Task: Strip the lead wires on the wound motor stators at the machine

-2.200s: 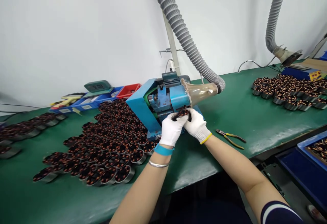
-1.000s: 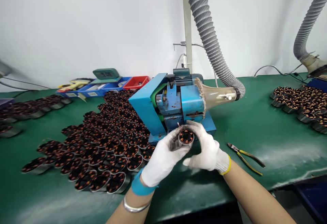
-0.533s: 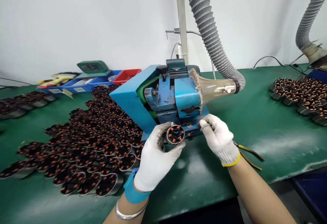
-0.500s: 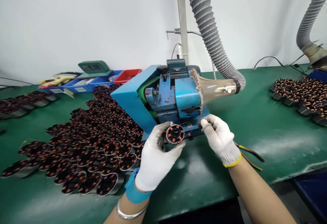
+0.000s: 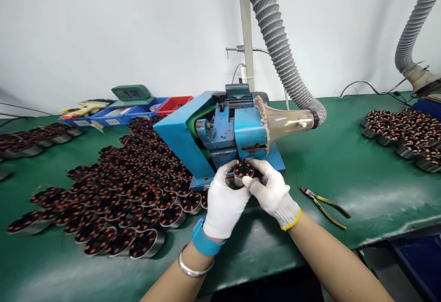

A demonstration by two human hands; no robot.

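Note:
Both of my white-gloved hands hold one motor stator (image 5: 244, 171), a metal ring with copper windings inside. My left hand (image 5: 226, 196) wraps its left side, fingers closed around the rim. From the right, my right hand (image 5: 270, 189) grips it with thumb at the front and fingers behind. The stator is at the front of a blue machine (image 5: 251, 129), just below its slotted cover. Thin wires at the stator's far side are mostly hidden by my fingers and too fine to follow.
Many similar stators (image 5: 138, 191) crowd the green bench (image 5: 330, 155) on the left, with another group (image 5: 406, 132) far right. Yellow-handled pliers (image 5: 324, 205) lie right of my hand. A grey hose (image 5: 275, 35) joins the machine's funnel. Blue bins (image 5: 127, 113) and a clock (image 5: 131, 93) stand behind.
My right hand has come left from beside the machine's base and now grips the stator too. My left hand has moved the stator slightly right and up, towards the machine.

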